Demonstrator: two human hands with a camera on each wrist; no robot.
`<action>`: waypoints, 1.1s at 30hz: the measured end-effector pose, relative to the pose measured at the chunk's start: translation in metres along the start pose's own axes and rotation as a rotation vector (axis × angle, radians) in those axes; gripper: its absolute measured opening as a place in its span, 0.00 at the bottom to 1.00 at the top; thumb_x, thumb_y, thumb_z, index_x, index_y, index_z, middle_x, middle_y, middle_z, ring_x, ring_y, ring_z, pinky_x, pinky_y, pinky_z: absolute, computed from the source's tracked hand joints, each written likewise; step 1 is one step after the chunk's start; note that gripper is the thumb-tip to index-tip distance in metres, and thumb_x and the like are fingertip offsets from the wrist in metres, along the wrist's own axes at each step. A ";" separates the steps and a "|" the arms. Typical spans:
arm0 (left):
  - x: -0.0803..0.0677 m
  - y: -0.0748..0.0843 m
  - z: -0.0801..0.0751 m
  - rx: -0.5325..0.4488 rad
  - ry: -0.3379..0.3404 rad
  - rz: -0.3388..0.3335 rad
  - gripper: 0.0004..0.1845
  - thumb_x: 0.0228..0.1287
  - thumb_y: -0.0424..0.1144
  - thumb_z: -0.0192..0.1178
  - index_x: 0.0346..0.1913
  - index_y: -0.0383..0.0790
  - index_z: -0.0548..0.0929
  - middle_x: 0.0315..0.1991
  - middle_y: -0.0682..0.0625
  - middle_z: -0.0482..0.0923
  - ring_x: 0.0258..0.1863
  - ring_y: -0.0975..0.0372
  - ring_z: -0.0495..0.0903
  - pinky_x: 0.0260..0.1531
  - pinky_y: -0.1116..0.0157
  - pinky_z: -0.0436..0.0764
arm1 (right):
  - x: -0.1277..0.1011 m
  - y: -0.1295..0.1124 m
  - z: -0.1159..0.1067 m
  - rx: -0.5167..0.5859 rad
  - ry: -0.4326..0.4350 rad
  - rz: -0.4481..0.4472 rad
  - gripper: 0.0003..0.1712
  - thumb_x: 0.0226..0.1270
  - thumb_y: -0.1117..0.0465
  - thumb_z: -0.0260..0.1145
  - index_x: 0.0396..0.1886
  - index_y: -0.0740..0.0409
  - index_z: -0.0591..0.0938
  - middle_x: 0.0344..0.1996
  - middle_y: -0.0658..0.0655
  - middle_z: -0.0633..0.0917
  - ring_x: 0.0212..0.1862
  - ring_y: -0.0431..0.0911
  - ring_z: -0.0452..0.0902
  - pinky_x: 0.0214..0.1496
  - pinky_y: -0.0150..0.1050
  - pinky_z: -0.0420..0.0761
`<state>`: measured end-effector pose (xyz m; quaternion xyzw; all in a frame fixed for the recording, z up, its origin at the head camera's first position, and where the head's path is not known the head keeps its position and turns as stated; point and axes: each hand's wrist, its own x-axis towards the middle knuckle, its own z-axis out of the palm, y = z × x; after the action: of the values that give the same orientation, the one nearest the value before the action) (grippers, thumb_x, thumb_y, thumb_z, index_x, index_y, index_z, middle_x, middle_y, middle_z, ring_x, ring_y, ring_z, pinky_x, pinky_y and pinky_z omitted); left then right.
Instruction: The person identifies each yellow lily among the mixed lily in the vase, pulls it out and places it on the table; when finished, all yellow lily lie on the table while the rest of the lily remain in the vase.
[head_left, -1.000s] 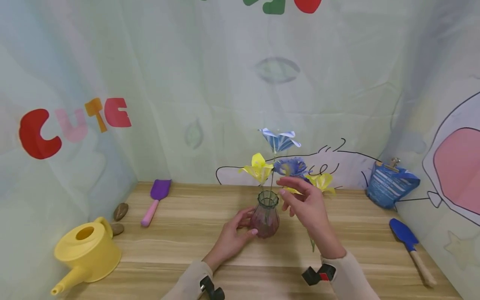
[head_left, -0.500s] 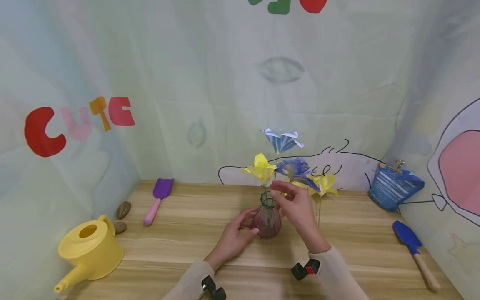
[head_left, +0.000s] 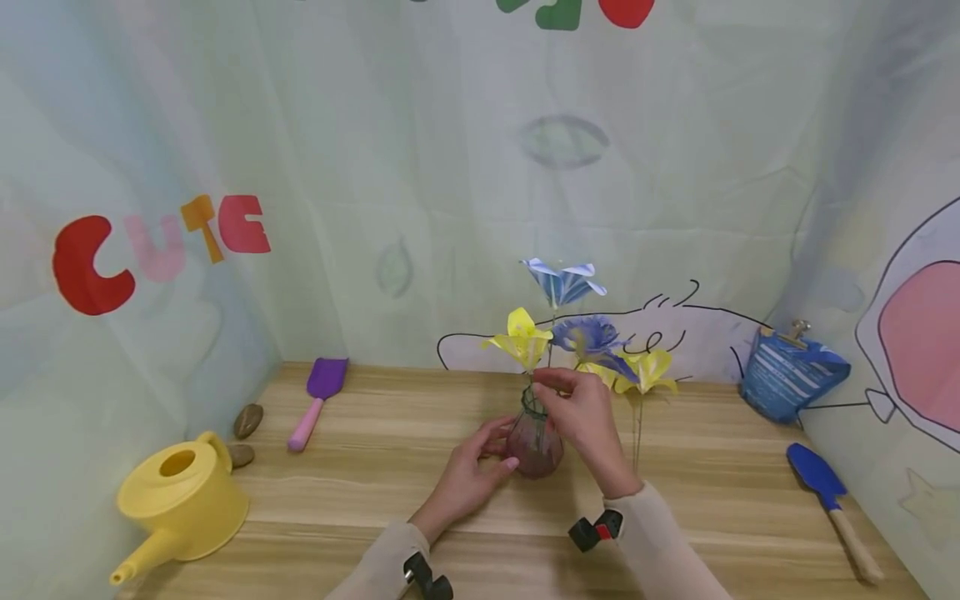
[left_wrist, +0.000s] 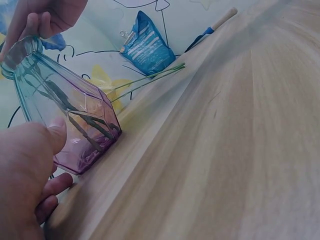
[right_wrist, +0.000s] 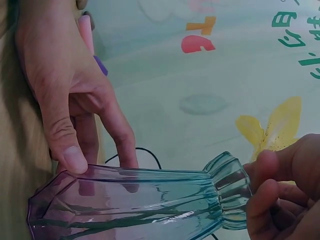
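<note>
A glass vase (head_left: 536, 454), green at the neck and purple below, stands upright on the wooden table with stems inside. My left hand (head_left: 468, 475) holds its lower body from the left, thumb in front. At the mouth, my right hand (head_left: 588, 417) pinches the stem of a yellow flower (head_left: 521, 337); the right wrist view shows its curled fingers (right_wrist: 267, 195) beside the rim. A light blue flower (head_left: 562, 283) rises highest from the vase. Behind my right hand are a purple flower (head_left: 592, 337) and more yellow flowers (head_left: 648, 367), with stems (left_wrist: 150, 80) lying beyond the vase.
To the left are a yellow watering can (head_left: 183, 500), two stones (head_left: 247, 421) and a purple shovel (head_left: 326, 379) with a pink handle. A clipped blue bag (head_left: 791, 375) and a blue trowel (head_left: 813, 475) lie to the right. Printed cloth walls enclose the table.
My right hand has moved left to the vase mouth, and its loosely spread fingers have closed on the yellow flower's stem. The left hand has stayed on the vase.
</note>
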<state>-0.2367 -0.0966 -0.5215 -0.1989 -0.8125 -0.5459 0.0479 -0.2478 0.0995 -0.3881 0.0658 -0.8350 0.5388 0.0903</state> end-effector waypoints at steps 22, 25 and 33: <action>0.000 0.001 0.000 0.010 -0.013 -0.001 0.31 0.75 0.42 0.68 0.77 0.54 0.73 0.68 0.45 0.84 0.61 0.52 0.88 0.65 0.52 0.86 | 0.001 -0.003 0.010 -0.081 0.107 -0.046 0.08 0.63 0.60 0.80 0.42 0.53 0.95 0.41 0.54 0.96 0.52 0.50 0.91 0.47 0.37 0.79; 0.001 0.002 0.000 0.003 -0.009 -0.012 0.31 0.75 0.41 0.69 0.77 0.55 0.74 0.67 0.44 0.84 0.61 0.52 0.88 0.65 0.50 0.85 | 0.001 -0.006 0.009 -0.062 0.093 -0.038 0.08 0.64 0.60 0.80 0.42 0.53 0.95 0.43 0.54 0.96 0.54 0.50 0.91 0.50 0.38 0.81; 0.000 0.002 0.001 0.003 -0.001 -0.029 0.30 0.74 0.41 0.69 0.76 0.55 0.74 0.67 0.44 0.85 0.61 0.52 0.88 0.66 0.47 0.84 | 0.003 -0.023 0.004 0.057 0.097 -0.087 0.07 0.66 0.61 0.78 0.42 0.55 0.95 0.44 0.56 0.95 0.51 0.49 0.90 0.43 0.32 0.85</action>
<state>-0.2354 -0.0952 -0.5202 -0.1875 -0.8161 -0.5452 0.0397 -0.2459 0.0863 -0.3688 0.0783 -0.8102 0.5607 0.1520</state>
